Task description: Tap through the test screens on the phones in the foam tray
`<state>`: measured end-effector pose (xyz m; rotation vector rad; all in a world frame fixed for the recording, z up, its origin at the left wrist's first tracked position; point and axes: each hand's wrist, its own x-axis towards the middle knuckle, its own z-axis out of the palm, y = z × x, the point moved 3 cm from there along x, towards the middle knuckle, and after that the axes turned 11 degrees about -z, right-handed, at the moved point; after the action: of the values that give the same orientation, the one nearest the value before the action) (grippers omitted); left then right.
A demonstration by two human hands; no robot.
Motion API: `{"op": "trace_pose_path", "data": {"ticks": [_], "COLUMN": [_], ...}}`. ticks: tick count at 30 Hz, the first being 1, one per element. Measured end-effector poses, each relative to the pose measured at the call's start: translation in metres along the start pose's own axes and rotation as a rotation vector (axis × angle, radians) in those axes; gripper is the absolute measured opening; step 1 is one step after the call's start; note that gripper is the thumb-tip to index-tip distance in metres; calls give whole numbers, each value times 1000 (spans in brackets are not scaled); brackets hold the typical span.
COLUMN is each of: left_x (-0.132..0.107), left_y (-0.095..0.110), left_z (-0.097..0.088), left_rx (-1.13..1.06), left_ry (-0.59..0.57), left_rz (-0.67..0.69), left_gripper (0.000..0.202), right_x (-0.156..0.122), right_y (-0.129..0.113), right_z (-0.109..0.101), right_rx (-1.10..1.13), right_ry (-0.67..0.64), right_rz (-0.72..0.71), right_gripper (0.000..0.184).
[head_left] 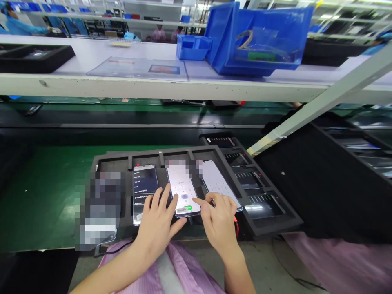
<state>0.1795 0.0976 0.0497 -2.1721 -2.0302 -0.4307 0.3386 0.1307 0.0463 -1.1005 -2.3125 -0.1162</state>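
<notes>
A black foam tray [101, 160] holds several smartphones side by side. My left hand [159, 222] is open, its spread fingers over the edge of a phone with a dark test menu [143, 179] and the left side of a phone showing a white dial pad [183, 190]. My right hand [221, 218] holds nothing; its index finger points at the lower right of that dial pad, the other fingers bent. Partly under the right hand lies another phone with a white keypad screen [216, 175]. At the tray's left, one more phone [102, 216] is blurred out.
A second foam tray [275, 224] with several phones adjoins on the right, beside a large black panel [312, 179] and a slanted white post [318, 98]. A shelf [153, 87] above the green bench [45, 196] carries blue bins [220, 49] and a clear sheet [134, 67].
</notes>
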Motion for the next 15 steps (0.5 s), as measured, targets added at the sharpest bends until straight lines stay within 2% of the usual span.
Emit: {"op": "trace_pose_path", "data": {"ticks": [7, 15], "left_x": [-2, -4], "left_y": [3, 3], "left_z": [-6, -4], "left_rx": [-27, -60], "left_ry": [7, -19], "left_rz": [28, 12], "left_gripper": [38, 33], "right_x": [-3, -3], "right_y": [2, 1], "right_z": [4, -1], "right_rx": [-11, -14], "right_ry": [-32, 61], "right_rz": [17, -6], "right_gripper": [34, 35]}}
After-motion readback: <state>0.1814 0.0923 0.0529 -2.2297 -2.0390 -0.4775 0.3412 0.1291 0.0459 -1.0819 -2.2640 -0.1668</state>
